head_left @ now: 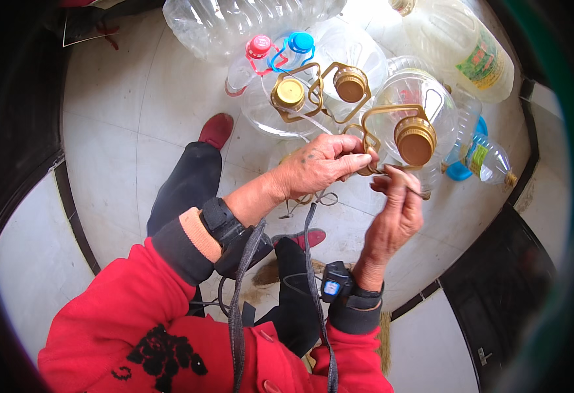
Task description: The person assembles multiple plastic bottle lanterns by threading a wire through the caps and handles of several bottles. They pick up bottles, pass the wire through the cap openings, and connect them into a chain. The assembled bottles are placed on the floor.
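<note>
My left hand [323,165] is closed, thumb and fingers pinching a gold-brown plastic carry handle [370,139]. That handle belongs to a large clear jug [408,92] with a brown screw cap [416,141]. Just right of it, my right hand [395,213] has its thumb and fingers pressed together on something thin, too small to make out. Beyond my left hand stand two more clear jugs, one with a brown cap [350,85], one with a yellow-gold cap [290,93]. A pale strip [313,121] runs down from their handles towards my left hand.
Bottles with a pink cap [259,46] and a blue cap [301,42] stand behind the jugs. Large clear bottles [247,23] lie farther back. A small bottle [490,160] lies at the right. Looped cord [326,198] hangs below my hands. Pale tiles [103,144] cover the floor.
</note>
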The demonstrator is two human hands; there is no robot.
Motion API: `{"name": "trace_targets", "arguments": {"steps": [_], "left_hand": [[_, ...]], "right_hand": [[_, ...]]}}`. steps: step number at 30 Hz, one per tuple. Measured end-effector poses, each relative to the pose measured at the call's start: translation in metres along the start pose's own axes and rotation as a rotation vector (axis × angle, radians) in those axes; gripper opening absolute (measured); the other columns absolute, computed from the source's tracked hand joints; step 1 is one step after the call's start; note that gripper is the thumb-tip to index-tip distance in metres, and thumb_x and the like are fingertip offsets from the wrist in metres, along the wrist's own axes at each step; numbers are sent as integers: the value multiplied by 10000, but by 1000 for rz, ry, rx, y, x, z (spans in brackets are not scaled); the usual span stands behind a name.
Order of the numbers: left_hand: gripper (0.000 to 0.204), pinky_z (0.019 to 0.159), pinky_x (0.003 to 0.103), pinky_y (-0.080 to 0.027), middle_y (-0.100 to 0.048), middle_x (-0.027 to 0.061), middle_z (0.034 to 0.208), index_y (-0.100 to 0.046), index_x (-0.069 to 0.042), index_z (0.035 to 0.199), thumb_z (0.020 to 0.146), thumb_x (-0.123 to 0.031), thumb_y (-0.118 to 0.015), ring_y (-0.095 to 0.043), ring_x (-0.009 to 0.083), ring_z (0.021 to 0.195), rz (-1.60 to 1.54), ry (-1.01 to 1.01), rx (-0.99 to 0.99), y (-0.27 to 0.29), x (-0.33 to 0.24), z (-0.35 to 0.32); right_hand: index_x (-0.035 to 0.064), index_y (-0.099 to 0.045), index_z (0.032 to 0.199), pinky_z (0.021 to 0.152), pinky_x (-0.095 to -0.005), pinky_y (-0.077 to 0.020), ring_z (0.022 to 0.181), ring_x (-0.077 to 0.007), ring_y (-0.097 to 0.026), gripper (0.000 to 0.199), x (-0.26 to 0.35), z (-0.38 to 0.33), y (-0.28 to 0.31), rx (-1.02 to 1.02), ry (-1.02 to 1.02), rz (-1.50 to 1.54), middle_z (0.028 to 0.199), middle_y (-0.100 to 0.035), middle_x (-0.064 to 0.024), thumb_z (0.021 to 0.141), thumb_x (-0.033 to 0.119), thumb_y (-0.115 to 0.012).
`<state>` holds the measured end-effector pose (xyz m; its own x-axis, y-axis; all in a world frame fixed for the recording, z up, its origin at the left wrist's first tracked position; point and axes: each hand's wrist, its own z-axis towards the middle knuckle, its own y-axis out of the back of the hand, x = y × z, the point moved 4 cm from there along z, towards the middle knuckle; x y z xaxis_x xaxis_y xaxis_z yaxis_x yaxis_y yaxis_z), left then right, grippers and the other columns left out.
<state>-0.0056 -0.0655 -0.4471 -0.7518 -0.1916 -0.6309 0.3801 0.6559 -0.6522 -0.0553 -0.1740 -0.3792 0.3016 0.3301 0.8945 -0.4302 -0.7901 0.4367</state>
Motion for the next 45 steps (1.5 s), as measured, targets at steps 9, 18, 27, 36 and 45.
{"name": "trace_targets", "arguments": {"steps": [9,18,27,36,45], "left_hand": [[280,459,142,-266,-553,-16,717,-481,-53,1144,890,-137,-398,-309,0,503,56,32,5,11,-4,1],[356,466,164,-281,-507,-27,622,-415,-122,1230,874,-123,-415,-374,10,517,157,153,142,10,-8,-3],[278,530,196,-373,-509,-4,606,-495,-77,1114,861,-170,-428,-450,56,543,375,375,328,7,6,-11],[207,551,233,-401,-530,18,556,-543,-6,960,842,-146,-447,-509,96,538,299,383,699,-28,36,-30],[247,545,229,-399,-547,6,564,-564,13,974,847,-181,-478,-516,75,552,117,422,776,-30,32,-41]], "right_hand": [[49,-524,840,439,-183,-327,505,-79,-395,159,-36,19,171,-384,-254,585,679,-492,-39,894,182,-456],[24,-491,887,390,-182,-282,437,-55,-298,203,-1,-21,330,-614,-288,489,562,-361,6,904,219,-436],[26,-493,913,387,-179,-263,419,-54,-266,183,32,-49,394,-770,-356,211,529,-316,14,889,206,-473],[8,-508,965,364,-176,-239,407,-40,-248,224,110,-81,454,-947,-373,-71,498,-295,36,875,213,-505],[24,-501,970,390,-172,-257,412,-47,-258,202,74,61,416,-591,-425,-34,547,-333,33,888,207,-477]]}}
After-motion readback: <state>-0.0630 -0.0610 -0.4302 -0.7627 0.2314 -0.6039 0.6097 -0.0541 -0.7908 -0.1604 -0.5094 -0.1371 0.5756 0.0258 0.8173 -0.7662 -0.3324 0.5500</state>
